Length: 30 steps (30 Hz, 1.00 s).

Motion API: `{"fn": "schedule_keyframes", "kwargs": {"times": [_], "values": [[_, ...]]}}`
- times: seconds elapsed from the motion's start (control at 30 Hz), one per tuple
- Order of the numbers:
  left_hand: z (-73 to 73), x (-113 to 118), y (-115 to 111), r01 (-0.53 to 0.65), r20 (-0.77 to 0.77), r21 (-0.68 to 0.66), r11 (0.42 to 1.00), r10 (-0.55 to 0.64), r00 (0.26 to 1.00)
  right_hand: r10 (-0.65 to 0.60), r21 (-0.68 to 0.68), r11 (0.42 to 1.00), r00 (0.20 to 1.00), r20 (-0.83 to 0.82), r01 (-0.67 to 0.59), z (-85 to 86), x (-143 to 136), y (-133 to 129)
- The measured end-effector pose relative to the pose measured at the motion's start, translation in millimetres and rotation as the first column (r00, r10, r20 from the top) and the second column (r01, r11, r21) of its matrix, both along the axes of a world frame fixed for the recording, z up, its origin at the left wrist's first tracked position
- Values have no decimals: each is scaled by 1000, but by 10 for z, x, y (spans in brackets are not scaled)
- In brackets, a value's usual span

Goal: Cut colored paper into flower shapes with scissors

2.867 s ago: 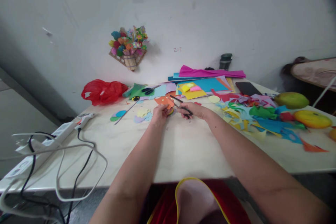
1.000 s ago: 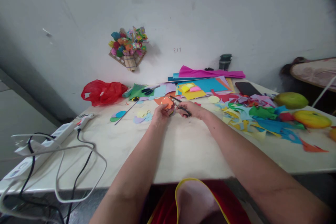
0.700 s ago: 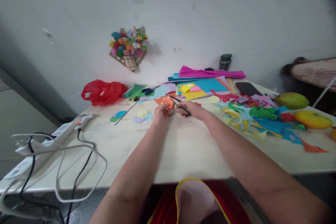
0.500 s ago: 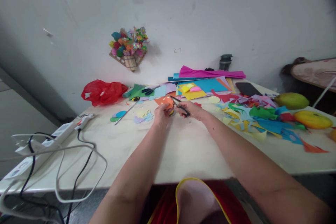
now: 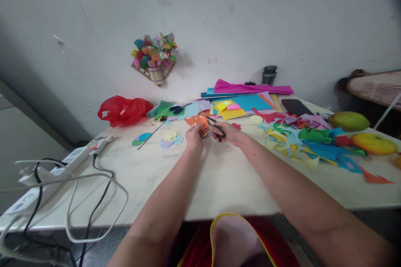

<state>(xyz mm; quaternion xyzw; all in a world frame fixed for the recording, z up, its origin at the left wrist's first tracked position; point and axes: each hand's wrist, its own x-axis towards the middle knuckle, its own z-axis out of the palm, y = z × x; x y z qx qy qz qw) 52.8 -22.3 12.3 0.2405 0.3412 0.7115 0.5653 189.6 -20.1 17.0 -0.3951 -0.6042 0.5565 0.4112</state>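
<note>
Pinched in my left hand point(image 5: 195, 135) is a piece of orange paper point(image 5: 197, 121), with a bit of yellow showing at its lower edge. My right hand point(image 5: 230, 132) grips black-handled scissors point(image 5: 220, 130), whose blades lie at the right side of the orange paper and look parted. Just left of my left hand sit pale yellow, blue and lilac paper cutouts point(image 5: 171, 138). Farther left are round green and blue paper pieces point(image 5: 142, 138) near a thin dark stick point(image 5: 152, 135). Behind my right hand lies a red paper cutout point(image 5: 236, 126).
Paper sheets point(image 5: 250, 103) are stacked at the back. Paper scraps point(image 5: 291, 144) and mangoes point(image 5: 374, 143) lie on the right, near a dark phone point(image 5: 296, 107). A second pair of scissors point(image 5: 178, 109) and a red plastic bag point(image 5: 123, 110) are back left. Cables surround a power strip point(image 5: 46, 183).
The scissor blades now stand wider apart and point more up and left. The orange paper has turned slightly in my left hand. Both hands stay in nearly the same place.
</note>
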Motion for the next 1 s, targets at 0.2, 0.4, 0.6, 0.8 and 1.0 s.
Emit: {"fn": "schedule_keyframes", "kwargs": {"times": [0.2, 0.4, 0.6, 0.8, 1.0], "values": [[19, 16, -23, -24, -29, -22, 999, 24, 999, -32, -3, 999, 999, 5, 32, 8, -44, -20], [6, 30, -21, -42, -35, -25, 999, 41, 999, -86, 7, 996, 996, 19, 86, 55, -106, -83], [-29, 38, 7, -54, -45, -20, 998, 53, 998, -110, 4, 994, 994, 16, 110, 69, -140, -96], [-27, 44, 3, -55, -45, -34, 998, 53, 998, -126, -12, 992, 992, 21, 126, 52, -161, -80], [-9, 49, -5, -58, -28, -38, 998, 57, 998, -155, -32, 987, 988, 24, 155, 70, -201, -106]]}}
